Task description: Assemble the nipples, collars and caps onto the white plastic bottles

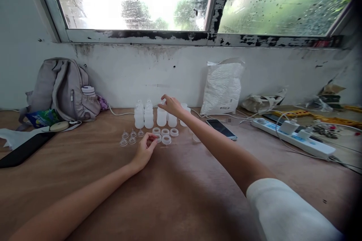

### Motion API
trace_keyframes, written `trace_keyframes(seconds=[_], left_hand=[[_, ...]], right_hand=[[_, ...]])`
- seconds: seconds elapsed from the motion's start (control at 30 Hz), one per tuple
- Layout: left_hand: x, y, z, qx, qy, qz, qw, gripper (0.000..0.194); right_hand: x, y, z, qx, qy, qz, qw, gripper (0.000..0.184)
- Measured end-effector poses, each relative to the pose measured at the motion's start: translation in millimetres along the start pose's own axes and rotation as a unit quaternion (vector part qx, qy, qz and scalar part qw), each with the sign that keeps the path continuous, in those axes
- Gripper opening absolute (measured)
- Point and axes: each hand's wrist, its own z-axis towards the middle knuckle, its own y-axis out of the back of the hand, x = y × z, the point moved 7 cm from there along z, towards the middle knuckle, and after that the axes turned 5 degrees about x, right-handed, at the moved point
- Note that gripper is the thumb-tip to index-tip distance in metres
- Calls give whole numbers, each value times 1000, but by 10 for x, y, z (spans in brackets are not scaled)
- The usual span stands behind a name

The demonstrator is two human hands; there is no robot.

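Note:
Several translucent white bottles (147,117) stand in a cluster near the wall on the brown table (181,180). In front of them lie several white screw rings (166,136) and clear teats (128,138). My right hand (171,105) reaches over the bottles, its fingers pinched on a small clear piece at the top of one bottle (161,116). My left hand (144,151) rests on the table beside the rings, fingers curled around one ring.
A grey backpack (63,88) leans on the wall at left, with a black tablet (24,150) in front. A white bag (223,86), a phone (221,128), a power strip (294,137) with cables and clutter fill the right side.

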Motion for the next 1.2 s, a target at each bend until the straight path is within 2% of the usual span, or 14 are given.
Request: trace_keyframes(seconds=[0.23,0.5,0.63,0.9,1.13,1.2], left_hand=[[-17,-14,-9,12,-3,19,1000,12],[-22,-27,-9,21,-3,25,999,11],[-32,-32,-11,23,-7,35,999,10],[-59,-31,-15,27,-28,69,997,10],[-34,-38,-14,33,-27,92,995,10],[-27,-38,-15,35,-29,93,995,11]], right_hand=[[-6,-125,-25,15,8,-16,1000,39],[-187,63,181,-14,-20,-22,999,34],[-281,60,403,23,-46,-26,998,27],[-332,-143,760,131,-114,-59,983,11],[-318,-216,670,157,-143,-81,974,27],[-293,-233,610,157,-144,-82,974,26]])
